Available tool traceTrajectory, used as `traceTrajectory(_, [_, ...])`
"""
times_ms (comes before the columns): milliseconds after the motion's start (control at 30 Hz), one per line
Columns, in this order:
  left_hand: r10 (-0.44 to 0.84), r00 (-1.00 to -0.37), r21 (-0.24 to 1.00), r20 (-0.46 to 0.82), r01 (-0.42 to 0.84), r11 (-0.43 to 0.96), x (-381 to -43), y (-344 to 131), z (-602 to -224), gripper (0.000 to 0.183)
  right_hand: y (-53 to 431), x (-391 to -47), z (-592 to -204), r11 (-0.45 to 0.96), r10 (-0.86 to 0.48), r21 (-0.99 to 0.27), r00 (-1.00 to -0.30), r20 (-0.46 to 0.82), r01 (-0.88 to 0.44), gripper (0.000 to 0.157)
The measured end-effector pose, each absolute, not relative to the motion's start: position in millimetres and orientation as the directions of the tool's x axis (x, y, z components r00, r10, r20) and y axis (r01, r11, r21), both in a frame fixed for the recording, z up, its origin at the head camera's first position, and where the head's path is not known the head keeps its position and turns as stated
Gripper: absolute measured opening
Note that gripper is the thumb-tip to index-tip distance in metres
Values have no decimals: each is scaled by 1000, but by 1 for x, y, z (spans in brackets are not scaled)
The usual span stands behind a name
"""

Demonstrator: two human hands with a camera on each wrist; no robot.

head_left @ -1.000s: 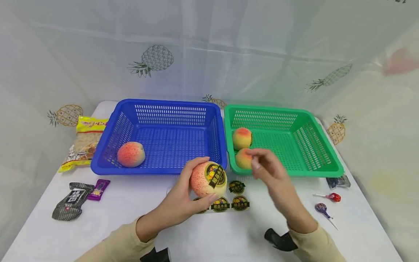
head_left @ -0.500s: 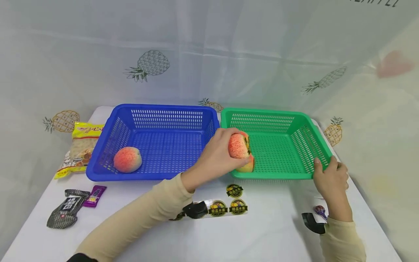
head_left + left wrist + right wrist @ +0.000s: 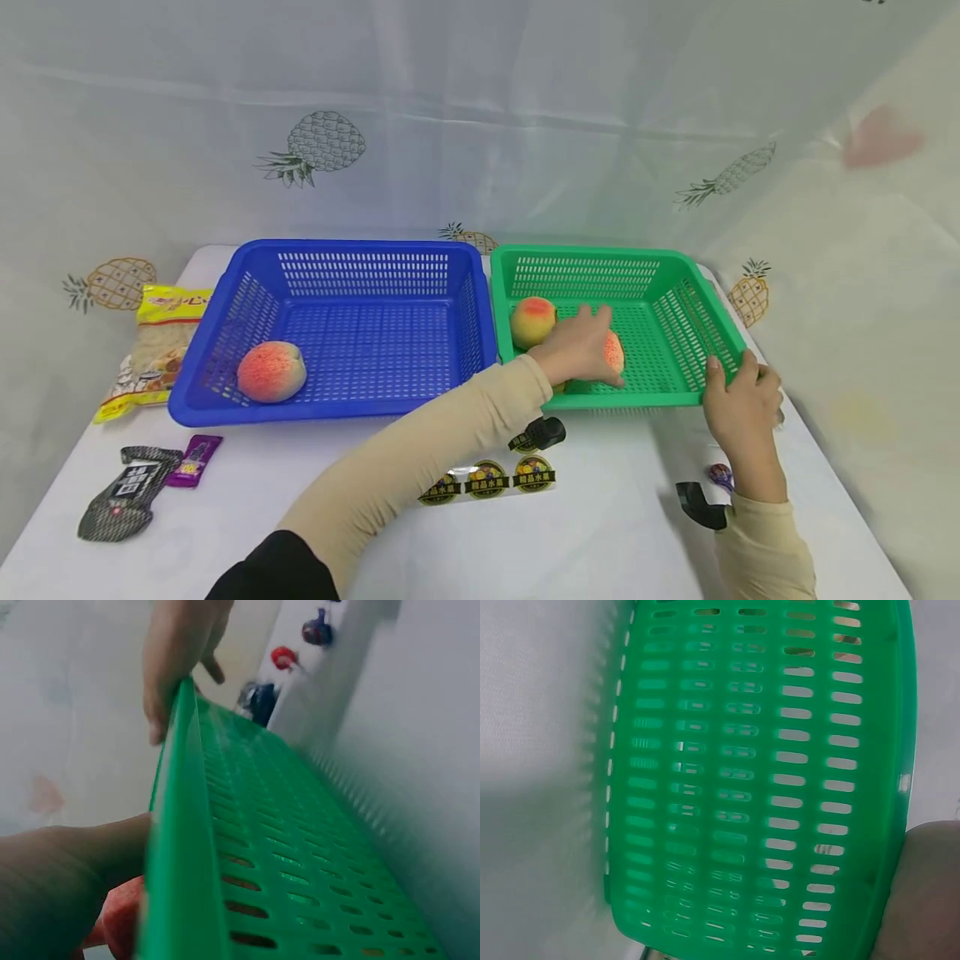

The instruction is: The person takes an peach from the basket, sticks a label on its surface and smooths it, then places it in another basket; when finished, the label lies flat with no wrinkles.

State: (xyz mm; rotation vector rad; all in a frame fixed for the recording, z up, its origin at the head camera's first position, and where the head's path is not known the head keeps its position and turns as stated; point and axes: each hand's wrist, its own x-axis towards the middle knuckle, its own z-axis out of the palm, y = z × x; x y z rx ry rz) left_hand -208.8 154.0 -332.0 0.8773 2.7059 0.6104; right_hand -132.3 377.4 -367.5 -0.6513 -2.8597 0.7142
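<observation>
Inside the green basket (image 3: 660, 400), my left hand (image 3: 573, 346) is curled around a red-speckled peach (image 3: 613, 353), fingers above it and thumb below. Part of that peach (image 3: 124, 919) shows behind the rim in the left wrist view; most of it is covered by the hand. Another peach (image 3: 534, 322) lies at the basket's left side, and one more is almost wholly hidden under my left wrist. My right hand (image 3: 742, 408) grips the basket's front right corner, thumb on the near side; the right wrist view shows the slotted green wall close up.
A blue basket (image 3: 330, 408) holding one peach (image 3: 272, 372) stands at left. In front lies a sheet of round stickers (image 3: 486, 480). A snack bag (image 3: 153, 350), a grey packet (image 3: 123, 500) and a purple sweet (image 3: 193, 461) lie at left, a lollipop (image 3: 720, 475) at right.
My left hand carried the stickered peach from over the table's middle into the green basket, then farther right inside it. My right hand moved right to the basket's corner and stays there.
</observation>
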Motion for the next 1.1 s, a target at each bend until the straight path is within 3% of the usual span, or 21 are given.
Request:
traceTrajectory(100, [610, -781, 440, -131, 505, 742, -212, 160, -337, 92, 377, -131, -367, 789, 435, -488, -900, 14, 374, 70])
traceTrajectory(300, [642, -748, 413, -166, 538, 734, -214, 163, -346, 75, 376, -130, -365, 783, 431, -508, -902, 27, 359, 70])
traceTrajectory(533, [644, -748, 324, -161, 576, 750, -210, 162, -355, 74, 375, -131, -364, 782, 421, -515, -907, 20, 352, 70])
traceTrajectory(1100, [652, -733, 372, -196, 559, 741, -211, 164, -354, 61, 378, -132, -368, 779, 433, -520, -901, 42, 350, 70])
